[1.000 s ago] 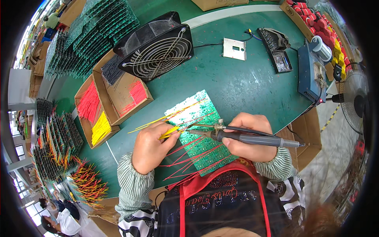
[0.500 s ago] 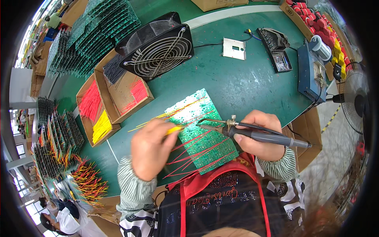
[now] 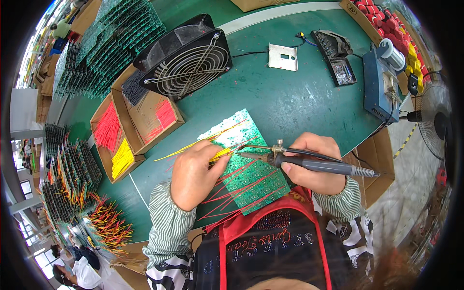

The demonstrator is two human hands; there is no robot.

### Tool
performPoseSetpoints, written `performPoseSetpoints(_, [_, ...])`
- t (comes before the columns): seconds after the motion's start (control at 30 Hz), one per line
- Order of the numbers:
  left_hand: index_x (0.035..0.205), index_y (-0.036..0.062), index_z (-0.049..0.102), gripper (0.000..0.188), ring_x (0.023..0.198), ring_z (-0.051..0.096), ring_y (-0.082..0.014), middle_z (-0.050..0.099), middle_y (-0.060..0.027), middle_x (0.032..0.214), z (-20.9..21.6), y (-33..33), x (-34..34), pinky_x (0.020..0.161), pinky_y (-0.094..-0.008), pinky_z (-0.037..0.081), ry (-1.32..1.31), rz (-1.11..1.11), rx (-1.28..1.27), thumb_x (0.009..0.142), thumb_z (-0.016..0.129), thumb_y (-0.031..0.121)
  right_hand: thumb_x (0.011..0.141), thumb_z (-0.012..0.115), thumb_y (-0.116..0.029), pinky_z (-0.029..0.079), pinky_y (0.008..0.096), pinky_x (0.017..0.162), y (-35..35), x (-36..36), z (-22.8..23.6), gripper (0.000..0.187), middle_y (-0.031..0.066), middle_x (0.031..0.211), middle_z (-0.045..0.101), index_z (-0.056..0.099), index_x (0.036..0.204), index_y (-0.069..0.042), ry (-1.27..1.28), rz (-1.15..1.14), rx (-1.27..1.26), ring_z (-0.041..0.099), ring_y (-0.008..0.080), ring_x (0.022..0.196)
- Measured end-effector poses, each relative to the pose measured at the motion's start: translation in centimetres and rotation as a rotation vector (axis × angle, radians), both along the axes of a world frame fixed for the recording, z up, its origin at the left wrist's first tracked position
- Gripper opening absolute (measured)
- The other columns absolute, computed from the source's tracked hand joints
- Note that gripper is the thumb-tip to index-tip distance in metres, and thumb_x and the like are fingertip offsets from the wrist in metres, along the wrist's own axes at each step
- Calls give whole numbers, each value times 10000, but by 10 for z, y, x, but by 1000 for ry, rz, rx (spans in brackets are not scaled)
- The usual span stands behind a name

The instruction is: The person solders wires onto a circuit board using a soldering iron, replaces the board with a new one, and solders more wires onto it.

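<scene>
A green circuit board panel [image 3: 261, 181] lies tilted on the table in front of me, with several red wires [image 3: 239, 188] trailing from it to the left. My left hand [image 3: 195, 169] pinches a bundle of yellow wires [image 3: 221, 154] over the board's left side, their ends close to the surface. In my right hand [image 3: 314, 162] is a soldering iron [image 3: 321, 166] with a thin metal feed tube fixed along it. Its tip and the tube's end meet near the yellow wire ends; whether they touch is too small to tell.
A black fan [image 3: 191, 63] stands beyond a cardboard box [image 3: 157, 133] of red, yellow and dark wires. At the right sit a blue soldering station [image 3: 379, 87] and a solder spool [image 3: 392, 55]. Stacked boards [image 3: 113, 48] rise at far left; a white metal plate [image 3: 283, 57] lies farther back.
My left hand has moved right and toward the board, bringing the yellow wires up to the iron's tip. The iron has shifted slightly left.
</scene>
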State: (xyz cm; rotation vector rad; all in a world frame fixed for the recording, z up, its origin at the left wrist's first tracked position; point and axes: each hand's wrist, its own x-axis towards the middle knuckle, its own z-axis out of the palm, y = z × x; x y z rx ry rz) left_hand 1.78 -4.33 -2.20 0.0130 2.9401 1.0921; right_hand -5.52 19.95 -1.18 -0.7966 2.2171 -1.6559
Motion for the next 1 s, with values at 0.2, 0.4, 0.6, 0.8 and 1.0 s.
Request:
performPoseSetpoints(0.2, [817, 10, 656, 91, 657, 602, -281, 600, -115, 760, 4, -2, 1, 582, -364, 469, 52, -6, 10, 774, 681, 86, 717, 723, -89, 429, 239, 484, 4, -1, 6, 158, 32, 601, 599, 590, 769, -21, -18, -16, 2, 554, 72, 525])
performPoseSetpoints(0.4, [808, 18, 649, 93, 674, 611, -283, 612, -101, 764, 30, -22, 3, 600, -362, 484, 313, 266, -399, 743, 705, 54, 716, 722, -92, 434, 238, 493, 13, 0, 8, 161, 38, 620, 612, 594, 775, -14, -14, -40, 38, 565, 70, 540])
performPoseSetpoints(0.6, [825, 27, 648, 111, 699, 612, -300, 605, -116, 769, 9, 15, -8, 610, -371, 483, 127, -5, -84, 761, 699, 102, 718, 712, -96, 446, 236, 510, 19, -1, 8, 158, 45, 648, 625, 600, 780, -4, -29, -84, 4, 579, 71, 562])
performPoseSetpoints(0.8, [837, 23, 651, 115, 703, 606, -313, 603, -120, 792, -1, 17, -16, 618, -381, 481, 20, -57, -35, 789, 674, 125, 711, 718, -98, 441, 239, 507, 20, -1, 2, 161, 42, 642, 616, 603, 778, -9, -40, -93, 16, 568, 74, 556])
performPoseSetpoints(1.0, [837, 20, 652, 112, 706, 606, -314, 604, -120, 792, 0, 17, -18, 624, -385, 481, 5, -58, -25, 787, 672, 118, 705, 723, -100, 443, 244, 510, 18, -4, 3, 162, 43, 638, 613, 602, 768, -12, -61, -82, 32, 564, 79, 552])
